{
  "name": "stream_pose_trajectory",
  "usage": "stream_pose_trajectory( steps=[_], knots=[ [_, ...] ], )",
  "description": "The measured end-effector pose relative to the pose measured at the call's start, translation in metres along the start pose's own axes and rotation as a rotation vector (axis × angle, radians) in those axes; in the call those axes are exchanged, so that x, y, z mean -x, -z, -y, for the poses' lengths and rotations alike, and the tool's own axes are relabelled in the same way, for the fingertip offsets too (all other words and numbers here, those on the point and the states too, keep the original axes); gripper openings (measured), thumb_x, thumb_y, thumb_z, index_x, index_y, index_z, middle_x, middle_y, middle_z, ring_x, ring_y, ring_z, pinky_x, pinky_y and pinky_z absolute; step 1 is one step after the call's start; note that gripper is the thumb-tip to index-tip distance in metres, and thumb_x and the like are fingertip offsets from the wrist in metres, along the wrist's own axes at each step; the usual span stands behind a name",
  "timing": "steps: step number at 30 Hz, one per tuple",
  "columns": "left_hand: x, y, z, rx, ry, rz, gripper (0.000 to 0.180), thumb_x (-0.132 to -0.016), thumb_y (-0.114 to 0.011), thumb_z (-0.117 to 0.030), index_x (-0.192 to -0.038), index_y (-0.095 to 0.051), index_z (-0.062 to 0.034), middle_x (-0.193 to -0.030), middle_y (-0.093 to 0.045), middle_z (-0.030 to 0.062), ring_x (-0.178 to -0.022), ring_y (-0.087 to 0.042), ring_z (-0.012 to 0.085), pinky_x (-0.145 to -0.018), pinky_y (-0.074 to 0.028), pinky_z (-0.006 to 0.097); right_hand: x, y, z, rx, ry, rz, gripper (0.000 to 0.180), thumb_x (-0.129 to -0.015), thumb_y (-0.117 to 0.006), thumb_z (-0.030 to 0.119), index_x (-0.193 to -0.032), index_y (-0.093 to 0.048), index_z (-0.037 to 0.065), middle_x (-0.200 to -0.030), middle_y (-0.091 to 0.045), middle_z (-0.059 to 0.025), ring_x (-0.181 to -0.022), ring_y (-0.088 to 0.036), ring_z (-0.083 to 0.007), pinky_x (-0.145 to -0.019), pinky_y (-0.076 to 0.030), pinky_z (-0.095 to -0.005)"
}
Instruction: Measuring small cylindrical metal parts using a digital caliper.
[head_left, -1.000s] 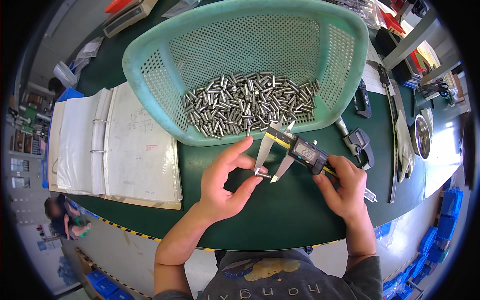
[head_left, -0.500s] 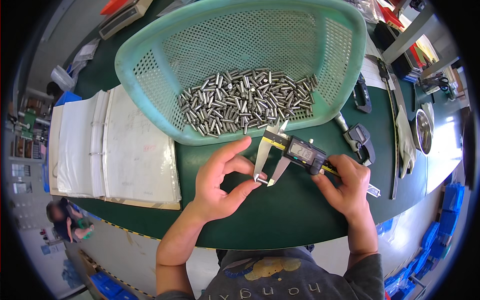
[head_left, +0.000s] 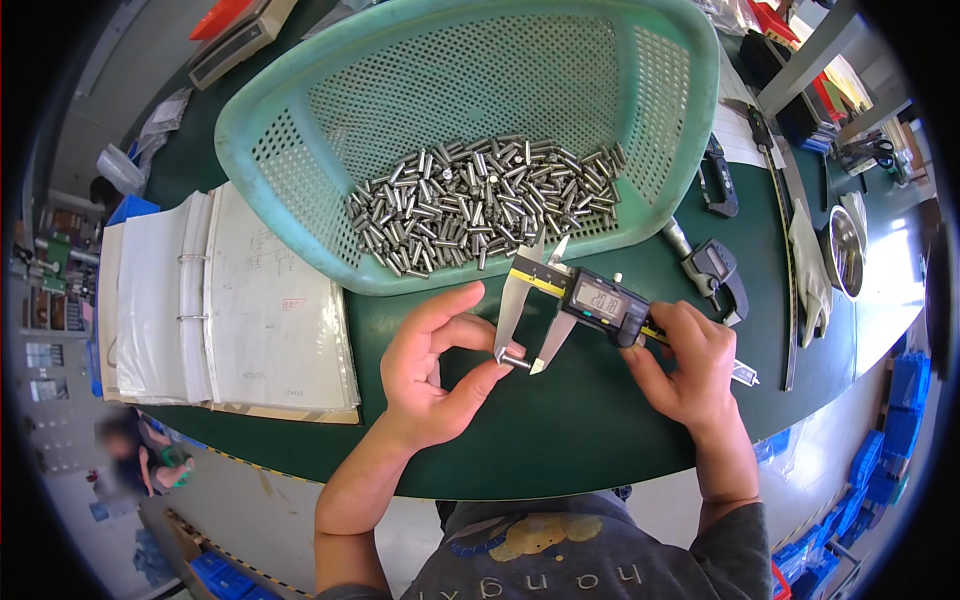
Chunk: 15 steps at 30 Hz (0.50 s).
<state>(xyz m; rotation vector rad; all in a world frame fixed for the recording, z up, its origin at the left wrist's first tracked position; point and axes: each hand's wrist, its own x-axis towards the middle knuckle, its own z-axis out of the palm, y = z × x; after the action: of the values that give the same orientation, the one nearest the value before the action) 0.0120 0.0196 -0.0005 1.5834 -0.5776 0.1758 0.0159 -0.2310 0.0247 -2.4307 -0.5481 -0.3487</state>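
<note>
My left hand [head_left: 432, 365] pinches a small shiny metal pin [head_left: 516, 362] between thumb and fingers, its forefinger raised. The pin lies crosswise between the jaw tips of a digital caliper [head_left: 597, 298]. One end is by the fixed jaw and the other reaches to or very near the sliding jaw; contact there is too small to tell. My right hand [head_left: 686, 365] is closed round the caliper's beam, thumb by the sliding part below the display. Beyond both hands, a green plastic basket [head_left: 345, 277] holds a heap of similar metal pins [head_left: 480, 205].
An open ring binder [head_left: 275, 340] lies at left. To the right are a micrometer [head_left: 715, 268], another gauge [head_left: 717, 180], a long caliper [head_left: 775, 190], gloves [head_left: 808, 275] and a metal bowl [head_left: 845, 252]. A scale [head_left: 240, 45] stands far left. Another person [head_left: 150, 455] is beyond the table at left.
The caliper's sliding jaw has come slightly closer to the pin's free end, and the display reading has changed. Both hands keep their grips; the whole view has shifted a little.
</note>
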Motion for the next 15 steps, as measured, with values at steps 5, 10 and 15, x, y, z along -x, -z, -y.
stream_pose_trajectory(
  steps=[5, 10, 15],
  knots=[
    [0.0011, -0.0008, -0.0006, -0.012, 0.001, 0.006, 0.062, -0.076, -0.064, 0.003, -0.129, -0.032, 0.0056, -0.083, -0.063, 0.0115, -0.078, -0.062, 0.0186, -0.079, -0.048, 0.03, 0.0, -0.0008, -0.0012, 0.004, 0.006, -0.012, 0.029, -0.067, -0.075, 0.021, -0.081, -0.057, 0.003, -0.064, -0.057, -0.0065, -0.05, -0.057, -0.0233, -0.044, -0.043, -0.0312],
    [0.0019, -0.0068, 0.0009, 0.109, 0.063, -0.009, 0.058, -0.076, -0.063, 0.004, -0.128, -0.036, 0.0045, -0.091, -0.064, 0.0121, -0.085, -0.061, 0.0155, -0.081, -0.043, 0.027, 0.0013, 0.0023, -0.0009, 0.032, -0.016, -0.015, 0.031, -0.065, -0.077, 0.024, -0.078, -0.057, 0.004, -0.063, -0.057, -0.0062, -0.049, -0.057, -0.0227, -0.043, -0.043, -0.031],
    [0.0042, -0.0034, -0.0019, 0.098, 0.219, 0.003, 0.054, -0.074, -0.061, -0.001, -0.122, -0.037, 0.0036, -0.101, -0.059, 0.0131, -0.094, -0.057, 0.0178, -0.084, -0.043, 0.03, 0.0004, 0.0002, -0.0023, 0.054, 0.036, -0.051, 0.033, -0.064, -0.078, 0.028, -0.076, -0.057, 0.005, -0.058, -0.053, -0.0046, -0.045, -0.053, -0.0225, -0.04, -0.041, -0.0312]
  ],
)
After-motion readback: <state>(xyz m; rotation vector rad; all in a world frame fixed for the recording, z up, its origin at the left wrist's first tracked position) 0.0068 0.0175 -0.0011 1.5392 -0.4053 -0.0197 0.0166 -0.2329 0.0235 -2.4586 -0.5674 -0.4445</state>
